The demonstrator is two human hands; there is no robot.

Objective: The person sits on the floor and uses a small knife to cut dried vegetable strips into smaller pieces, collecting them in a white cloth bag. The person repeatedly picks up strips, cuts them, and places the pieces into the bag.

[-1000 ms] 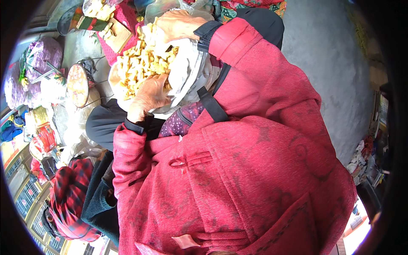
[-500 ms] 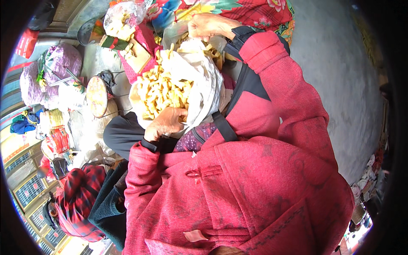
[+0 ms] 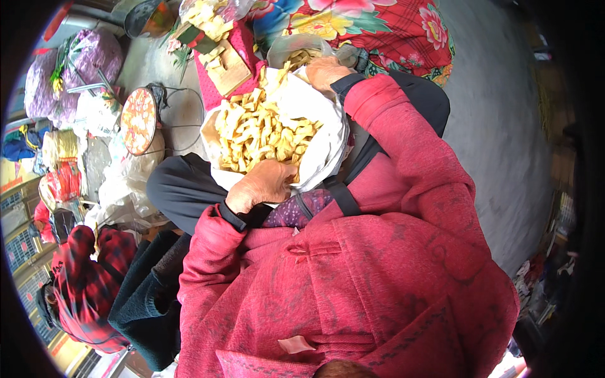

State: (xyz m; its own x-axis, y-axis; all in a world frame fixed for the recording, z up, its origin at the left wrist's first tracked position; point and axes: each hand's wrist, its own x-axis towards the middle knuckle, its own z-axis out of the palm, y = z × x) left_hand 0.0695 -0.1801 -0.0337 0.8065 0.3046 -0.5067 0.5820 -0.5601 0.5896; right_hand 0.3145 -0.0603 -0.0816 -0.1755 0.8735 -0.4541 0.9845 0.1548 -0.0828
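White sack [image 3: 318, 148] of pale yellow strips [image 3: 265, 129] sits on lap, open mouth up. Left hand [image 3: 261, 184] curled closed, gripping sack's near rim; half second ago it sat at same rim, so hold unchanged. Right hand [image 3: 328, 69] now at sack's far rim, fingers curled over edge beside clear plastic bag [image 3: 296, 47]; earlier it was raised farther beyond sack. Round patterned tin [image 3: 138, 121] left of sack. Floral cloth [image 3: 372, 25] beyond sack. Sack now nearer picture centre.

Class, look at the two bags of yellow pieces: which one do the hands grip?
The big white bag, held by both left hand and right hand; the clear bag lies untouched farther off.
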